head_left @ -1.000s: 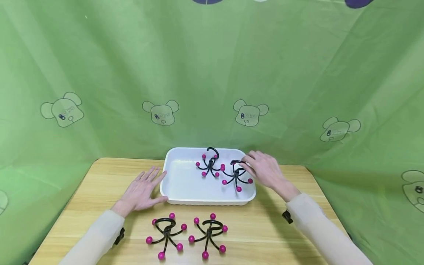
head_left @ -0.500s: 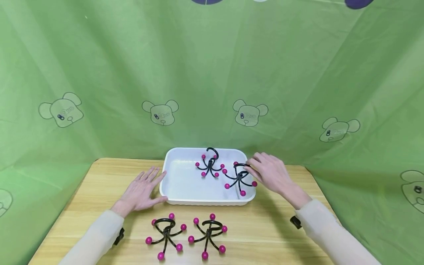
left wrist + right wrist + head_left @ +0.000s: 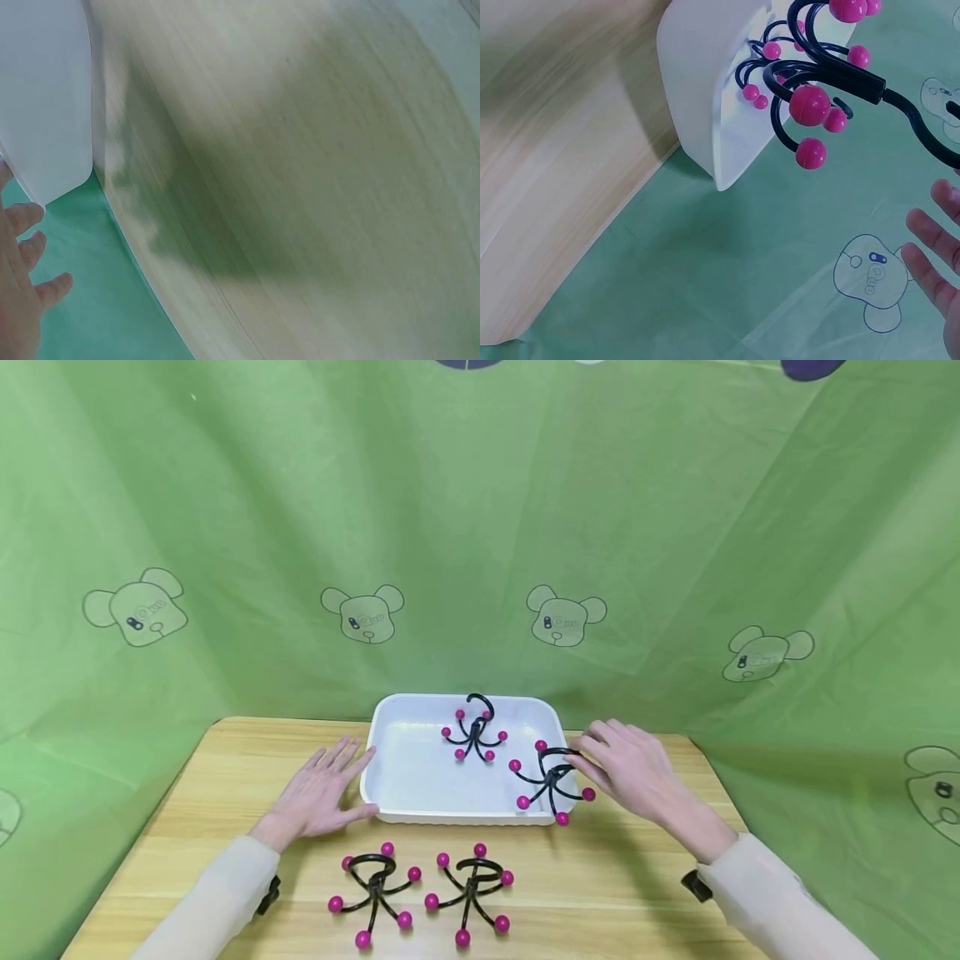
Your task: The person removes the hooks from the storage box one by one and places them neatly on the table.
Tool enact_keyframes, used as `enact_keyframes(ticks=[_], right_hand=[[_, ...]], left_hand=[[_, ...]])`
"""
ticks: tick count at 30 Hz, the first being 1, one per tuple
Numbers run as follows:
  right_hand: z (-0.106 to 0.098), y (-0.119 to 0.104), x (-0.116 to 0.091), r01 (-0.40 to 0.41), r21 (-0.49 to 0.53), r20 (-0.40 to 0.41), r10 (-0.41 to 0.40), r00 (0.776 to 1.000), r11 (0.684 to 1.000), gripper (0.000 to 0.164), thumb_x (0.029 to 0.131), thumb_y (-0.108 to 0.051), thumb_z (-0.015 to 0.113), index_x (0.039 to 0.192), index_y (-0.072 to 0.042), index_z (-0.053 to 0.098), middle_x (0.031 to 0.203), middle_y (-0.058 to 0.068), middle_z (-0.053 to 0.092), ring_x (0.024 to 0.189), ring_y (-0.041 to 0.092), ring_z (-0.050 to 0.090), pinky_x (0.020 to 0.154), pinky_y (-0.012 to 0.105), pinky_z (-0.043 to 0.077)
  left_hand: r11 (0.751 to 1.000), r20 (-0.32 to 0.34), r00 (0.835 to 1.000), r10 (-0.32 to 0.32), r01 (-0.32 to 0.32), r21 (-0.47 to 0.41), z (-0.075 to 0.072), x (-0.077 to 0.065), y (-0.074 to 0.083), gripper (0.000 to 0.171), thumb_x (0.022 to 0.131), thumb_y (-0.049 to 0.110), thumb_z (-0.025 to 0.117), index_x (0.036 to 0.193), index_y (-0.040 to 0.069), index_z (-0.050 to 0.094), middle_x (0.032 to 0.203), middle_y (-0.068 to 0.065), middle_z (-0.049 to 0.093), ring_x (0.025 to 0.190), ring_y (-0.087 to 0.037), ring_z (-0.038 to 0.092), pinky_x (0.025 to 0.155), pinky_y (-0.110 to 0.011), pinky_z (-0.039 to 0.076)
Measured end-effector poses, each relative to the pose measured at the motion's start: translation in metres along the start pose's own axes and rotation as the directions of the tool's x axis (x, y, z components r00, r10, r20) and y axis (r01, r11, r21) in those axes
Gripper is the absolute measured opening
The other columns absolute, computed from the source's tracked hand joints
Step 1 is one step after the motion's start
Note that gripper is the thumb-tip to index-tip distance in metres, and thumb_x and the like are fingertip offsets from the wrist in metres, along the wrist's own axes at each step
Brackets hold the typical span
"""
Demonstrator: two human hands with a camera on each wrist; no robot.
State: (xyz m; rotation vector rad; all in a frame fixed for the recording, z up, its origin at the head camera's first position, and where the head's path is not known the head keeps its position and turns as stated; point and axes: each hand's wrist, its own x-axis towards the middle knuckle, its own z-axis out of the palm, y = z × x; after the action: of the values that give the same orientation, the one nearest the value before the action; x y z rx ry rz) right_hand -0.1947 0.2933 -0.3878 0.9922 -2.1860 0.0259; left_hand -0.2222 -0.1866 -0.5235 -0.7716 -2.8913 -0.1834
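Observation:
My right hand [image 3: 633, 770] pinches the curved hook end of a black hanger [image 3: 552, 778] whose several bent arms end in pink balls. The hanger overlaps the right front corner of a white tray [image 3: 431, 817], one ball past the front rim in the head view. In the right wrist view its stem [image 3: 847, 79] is tilted and the arms spread beside the tray wall [image 3: 694, 97]. A second such hanger [image 3: 475, 732] stands inside the tray. My left hand [image 3: 318, 793] lies with straight fingers at the tray's left side, thumb and forefinger at the rim.
Two more hangers, a left one [image 3: 375, 887] and a right one [image 3: 472, 887], stand on the wooden table [image 3: 600, 910] in front of the tray. A green curtain [image 3: 465, 527] with mouse-head drawings hangs close behind and at both sides.
My right hand has moved right and toward the front with its hanger, away from the hanger in the tray to the tray's front right corner. The left hand has stayed put.

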Motion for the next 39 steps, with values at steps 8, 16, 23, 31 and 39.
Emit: enact_keyframes(ticks=[8, 16, 23, 31, 39], right_hand=[[-0.018, -0.009, -0.008, 0.008, 0.036, -0.037, -0.007, 0.999, 0.999, 0.053, 0.113, -0.05, 0.039, 0.095, -0.015, 0.075, 0.088, 0.0, 0.07, 0.073, 0.016, 0.062, 0.056, 0.031, 0.054], [-0.033, -0.017, -0.026, 0.007, 0.052, -0.035, -0.005, 0.999, 0.999, 0.049, 0.112, -0.05, 0.043, 0.094, -0.015, 0.074, 0.088, -0.003, 0.069, 0.072, 0.013, 0.06, 0.056, 0.028, 0.052], [-0.043, -0.024, -0.041, 0.022, 0.054, -0.055, -0.019, 0.998, 0.998, 0.048, 0.112, -0.048, 0.045, 0.092, -0.016, 0.075, 0.088, -0.003, 0.07, 0.072, 0.013, 0.062, 0.058, 0.028, 0.053], [-0.046, -0.034, -0.055, 0.054, 0.072, -0.076, -0.048, 0.996, 0.996, 0.045, 0.11, -0.047, 0.048, 0.094, -0.018, 0.077, 0.089, -0.006, 0.072, 0.076, 0.013, 0.064, 0.062, 0.028, 0.056], [-0.038, -0.048, -0.072, 0.058, 0.091, -0.041, -0.054, 0.998, 0.994, 0.044, 0.109, -0.048, 0.049, 0.094, -0.018, 0.078, 0.089, -0.006, 0.072, 0.077, 0.011, 0.066, 0.067, 0.028, 0.06]], left_hand=[[1.0, -0.001, 1.0, 0.001, -0.001, 0.0, -0.002, -0.001, 0.001, 0.1, 0.092, 0.077, 0.057, 0.166, 0.014, 0.033, 0.171, -0.021, 0.034, 0.161, -0.042, 0.031, 0.129, -0.064, 0.033], [1.0, 0.0, 1.0, 0.002, -0.002, 0.004, -0.002, -0.001, 0.002, 0.1, 0.092, 0.077, 0.057, 0.166, 0.014, 0.033, 0.171, -0.021, 0.034, 0.161, -0.041, 0.031, 0.129, -0.064, 0.033], [1.0, -0.008, 1.0, 0.004, -0.004, 0.015, -0.001, -0.001, 0.002, 0.1, 0.092, 0.077, 0.056, 0.166, 0.014, 0.033, 0.171, -0.021, 0.035, 0.161, -0.041, 0.032, 0.129, -0.064, 0.034], [1.0, -0.005, 1.0, 0.001, -0.001, 0.015, 0.0, -0.001, 0.0, 0.1, 0.092, 0.077, 0.056, 0.166, 0.015, 0.033, 0.171, -0.02, 0.035, 0.161, -0.041, 0.031, 0.129, -0.063, 0.034], [1.0, -0.006, 1.0, 0.009, -0.009, 0.01, 0.0, 0.0, -0.002, 0.099, 0.092, 0.078, 0.056, 0.166, 0.015, 0.032, 0.171, -0.02, 0.034, 0.161, -0.041, 0.031, 0.129, -0.063, 0.033]])
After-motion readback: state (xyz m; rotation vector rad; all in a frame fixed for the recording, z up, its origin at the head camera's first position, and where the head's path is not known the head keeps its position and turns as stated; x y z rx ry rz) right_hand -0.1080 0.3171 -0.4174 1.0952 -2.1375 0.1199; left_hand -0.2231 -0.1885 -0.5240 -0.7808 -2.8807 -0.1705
